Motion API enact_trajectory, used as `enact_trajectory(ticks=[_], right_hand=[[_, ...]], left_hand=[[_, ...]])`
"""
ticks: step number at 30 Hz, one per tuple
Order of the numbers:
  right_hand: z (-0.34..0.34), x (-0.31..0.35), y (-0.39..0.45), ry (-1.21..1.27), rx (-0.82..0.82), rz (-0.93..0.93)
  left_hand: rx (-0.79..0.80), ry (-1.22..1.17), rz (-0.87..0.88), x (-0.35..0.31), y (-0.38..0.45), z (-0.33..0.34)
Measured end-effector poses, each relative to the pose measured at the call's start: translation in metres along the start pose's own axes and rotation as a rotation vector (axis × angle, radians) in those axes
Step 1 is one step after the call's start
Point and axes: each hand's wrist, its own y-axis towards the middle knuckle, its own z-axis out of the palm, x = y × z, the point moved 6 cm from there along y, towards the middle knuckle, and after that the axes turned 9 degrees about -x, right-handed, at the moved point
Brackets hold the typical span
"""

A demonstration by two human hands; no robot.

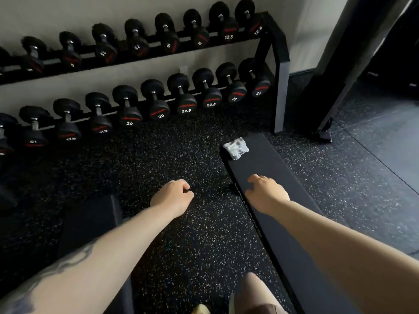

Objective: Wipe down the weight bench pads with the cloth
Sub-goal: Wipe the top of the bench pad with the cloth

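Note:
A long black bench pad (267,168) runs from the lower right up toward the middle of the view. A crumpled white cloth (236,148) lies on its far left corner. My right hand (266,192) hovers over the pad a little nearer than the cloth, fingers loosely apart and pointing at it, holding nothing. My left hand (173,196) hangs over the speckled floor to the left of the bench, fingers curled shut with nothing in them.
A two-tier rack (280,71) of black dumbbells lines the wall behind. A second black bench pad (90,220) sits at the lower left. A dark machine frame (333,105) stands at the right. Speckled rubber floor (181,155) lies between the benches.

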Motion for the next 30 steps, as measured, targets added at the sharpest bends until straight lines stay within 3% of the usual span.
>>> enact_trajectory(ticks=[17, 26, 30], right_hand=[[0.047, -0.041, 0.336, -0.090, 0.071, 0.116], [0.170, -0.056, 0.457, -0.075, 0.106, 0.193], [0.230, -0.070, 0.478, -0.082, 0.093, 0.197]], left_hand=[[0.133, 0.040, 0.121, -0.113, 0.348, 0.062], [0.138, 0.137, 0.365, -0.141, 0.497, 0.174], [0.248, 0.108, 0.369, -0.117, 0.519, 0.243]])
